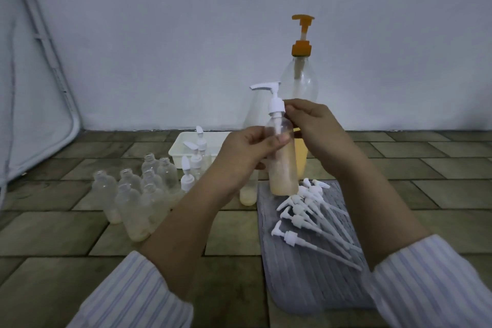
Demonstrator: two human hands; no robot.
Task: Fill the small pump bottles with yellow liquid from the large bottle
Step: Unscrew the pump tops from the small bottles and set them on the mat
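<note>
On the tiled floor, left to right:

Empty bottles (138,194): a cluster of uncapped small bottles stood toward the left, most with only a trace of yellow at the bottom, so much filling looked yet to be done.

White tray (178,150): farther back, toward the wall, it held a few small bottles already capped with pumps.

Left hand (247,152): fingers were curled round the upper body of the held bottle (282,165), thumb across the front, lifting it above the near end of the grey mat (306,287). The bottle was mostly full of yellow liquid.

Pump cap (277,108): it sat in the bottle's neck, its tube reaching down into the liquid.

Right hand (316,125): fingertips pinched the cap's collar from the right.

Step in hand: apparently screwing the cap down. Done well, the bottle stays upright, the left hand holds firm without squeezing, and the collar seats square before the twist.

Large bottle (299,82): it stood behind the hands, near the wall, orange pump on top, its upper part looking clear.

Loose pumps (311,210): a heap lay on the mat, under the right forearm.
</note>
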